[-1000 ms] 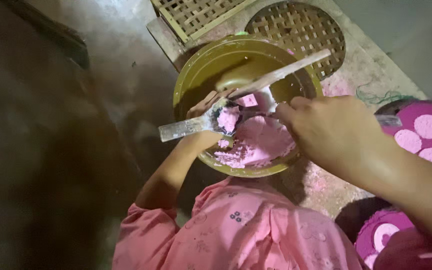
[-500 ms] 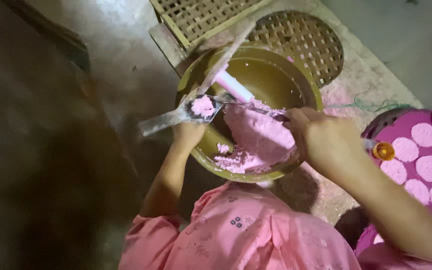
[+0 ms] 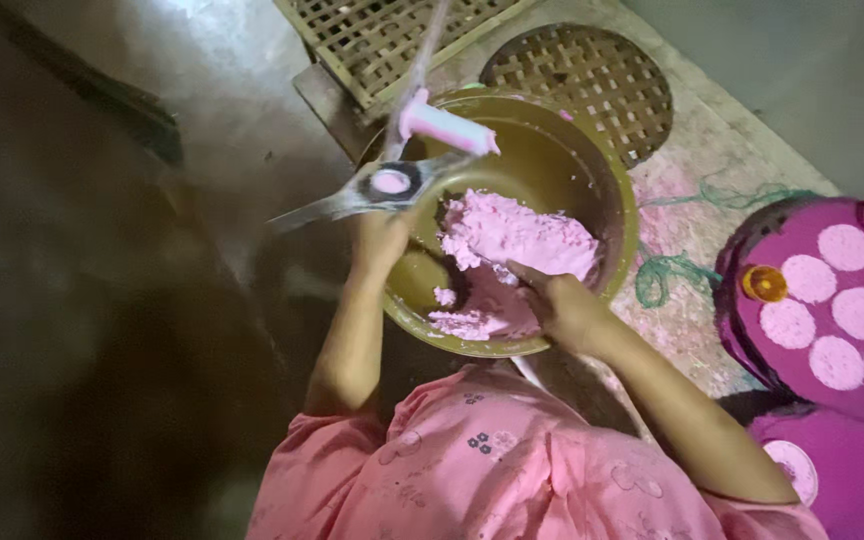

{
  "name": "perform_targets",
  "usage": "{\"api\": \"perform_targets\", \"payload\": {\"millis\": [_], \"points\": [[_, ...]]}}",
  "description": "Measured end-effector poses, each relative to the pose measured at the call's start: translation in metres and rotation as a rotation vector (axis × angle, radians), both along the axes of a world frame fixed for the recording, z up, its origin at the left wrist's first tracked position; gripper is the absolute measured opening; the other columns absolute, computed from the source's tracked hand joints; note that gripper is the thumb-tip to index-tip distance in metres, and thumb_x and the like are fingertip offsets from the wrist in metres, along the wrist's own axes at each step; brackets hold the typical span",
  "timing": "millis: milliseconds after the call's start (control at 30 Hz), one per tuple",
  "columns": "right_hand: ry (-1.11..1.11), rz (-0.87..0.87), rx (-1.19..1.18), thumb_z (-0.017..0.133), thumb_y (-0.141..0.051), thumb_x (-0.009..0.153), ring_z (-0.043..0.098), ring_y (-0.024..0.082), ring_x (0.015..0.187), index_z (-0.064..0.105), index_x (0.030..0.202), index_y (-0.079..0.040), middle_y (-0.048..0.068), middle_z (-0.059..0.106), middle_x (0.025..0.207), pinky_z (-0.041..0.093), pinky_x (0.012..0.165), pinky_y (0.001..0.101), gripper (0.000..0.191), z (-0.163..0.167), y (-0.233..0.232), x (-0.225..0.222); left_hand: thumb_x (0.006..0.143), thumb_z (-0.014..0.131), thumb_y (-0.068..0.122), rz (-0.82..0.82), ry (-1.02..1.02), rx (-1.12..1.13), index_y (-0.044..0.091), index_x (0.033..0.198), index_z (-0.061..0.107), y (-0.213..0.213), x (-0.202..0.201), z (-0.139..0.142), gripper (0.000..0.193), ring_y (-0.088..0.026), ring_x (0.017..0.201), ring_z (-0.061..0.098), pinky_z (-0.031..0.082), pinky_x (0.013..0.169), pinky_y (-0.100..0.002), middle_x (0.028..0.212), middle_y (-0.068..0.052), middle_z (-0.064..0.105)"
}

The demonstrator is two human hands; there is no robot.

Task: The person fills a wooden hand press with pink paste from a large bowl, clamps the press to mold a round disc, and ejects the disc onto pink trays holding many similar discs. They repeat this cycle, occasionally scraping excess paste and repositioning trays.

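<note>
Left hand [image 3: 380, 243] clenched around a flat metal mould [image 3: 377, 187], raised over the left rim of the bowl [image 3: 607, 180]. Mould shaped like a long blade with a round ring near its middle; ring packed with a small disc of pink dough [image 3: 391, 181]. Short pink cylinder [image 3: 447, 126] just above the mould, over the far left part of the bowl, on the end of a thin stick blurred by motion.

Right hand [image 3: 564, 308] down inside the bowl at its near side, fingers [image 3: 524, 273] pressed into the heap of pink crumbly dough [image 3: 512, 240]; impossible to tell whether loosely cupped or pinching a lump. Heap piled across the middle and near side of the olive-green bowl, far inner wall bare.

Bowl set on the floor [image 3: 202, 90], directly ahead of the pink-sleeved knees [image 3: 472, 470]. Beyond the bowl's far rim, a square woven bamboo mat [image 3: 392, 30] and a round woven one [image 3: 577, 80]. At the right edge of the floor, a magenta tray [image 3: 767, 240] bearing rows of flat pale pink discs [image 3: 852, 310] and a small orange cap [image 3: 764, 283]. Tangle of green string [image 3: 667, 270] between bowl and tray.
</note>
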State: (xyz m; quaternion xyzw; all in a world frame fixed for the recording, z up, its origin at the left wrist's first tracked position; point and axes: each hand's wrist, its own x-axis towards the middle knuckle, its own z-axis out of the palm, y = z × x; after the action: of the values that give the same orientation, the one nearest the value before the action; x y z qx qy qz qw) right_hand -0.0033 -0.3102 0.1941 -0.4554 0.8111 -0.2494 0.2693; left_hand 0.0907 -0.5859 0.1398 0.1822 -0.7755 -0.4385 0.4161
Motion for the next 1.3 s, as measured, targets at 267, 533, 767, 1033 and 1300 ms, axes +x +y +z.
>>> {"api": "perform_targets", "payload": {"millis": [267, 533, 767, 1033, 1300], "points": [[0.195, -0.155, -0.715, 0.066, -0.025, 0.100, 0.060, 0.046, 0.123, 0.039, 0.152, -0.010, 0.028, 0.053, 0.146, 0.044, 0.101, 0.0527, 0.061, 0.027, 0.047, -0.028, 0.085, 0.070, 0.003, -1.096, -0.056, 1.488, 0.002, 0.107, 0.065, 0.140, 0.008, -0.019, 0.023, -0.016, 0.082, 0.065, 0.053, 0.072, -0.031, 0.096, -0.006, 0.066], [-0.288, -0.429, -1.223, 0.065, -0.041, 0.102, 0.065, 0.040, 0.115, 0.029, 0.160, -0.023, 0.028, 0.046, 0.154, 0.059, 0.088, 0.0455, 0.071, 0.083, 0.196, 0.058, 0.083, 0.079, 0.011, -1.319, -0.087, 0.086, 0.005, 0.113, 0.065, 0.246, 0.007, 0.057, 0.034, -0.025, 0.098, 0.069, 0.056, 0.087, -0.040, 0.104, -0.010, 0.069], [0.731, -0.145, -0.749, 0.067, -0.025, 0.097, 0.068, 0.046, 0.117, 0.032, 0.156, -0.035, 0.030, 0.055, 0.143, 0.063, 0.089, 0.0467, 0.069, 0.108, 0.287, 0.130, 0.084, 0.080, 0.032, -1.460, -0.710, -0.549, 0.012, 0.119, 0.061, 0.323, 0.013, 0.141, 0.044, -0.022, 0.104, 0.067, 0.054, 0.089, -0.038, 0.110, -0.009, 0.068], [0.882, -0.398, -0.563, 0.076, -0.042, 0.085, 0.053, 0.052, 0.131, 0.026, 0.167, -0.029, 0.037, 0.043, 0.143, 0.048, 0.107, 0.0550, 0.096, 0.121, 0.349, 0.157, 0.085, 0.083, 0.033, -1.639, -0.465, -0.417, 0.012, 0.138, 0.043, 0.419, -0.022, 0.112, 0.069, -0.025, 0.122, 0.059, 0.052, 0.100, -0.039, 0.131, -0.013, 0.058], [-0.779, -0.828, -0.555, 0.058, -0.087, 0.074, 0.057, 0.032, 0.129, 0.032, 0.156, -0.003, 0.024, 0.050, 0.150, 0.051, 0.103, 0.0444, 0.121, 0.053, 0.494, 0.197, 0.086, 0.085, 0.034, -2.171, -0.496, 0.335, 0.012, 0.156, 0.024, 0.480, -0.060, 0.071, 0.096, -0.028, 0.141, 0.050, 0.050, 0.112, -0.039, 0.151, -0.016, 0.048]]}}
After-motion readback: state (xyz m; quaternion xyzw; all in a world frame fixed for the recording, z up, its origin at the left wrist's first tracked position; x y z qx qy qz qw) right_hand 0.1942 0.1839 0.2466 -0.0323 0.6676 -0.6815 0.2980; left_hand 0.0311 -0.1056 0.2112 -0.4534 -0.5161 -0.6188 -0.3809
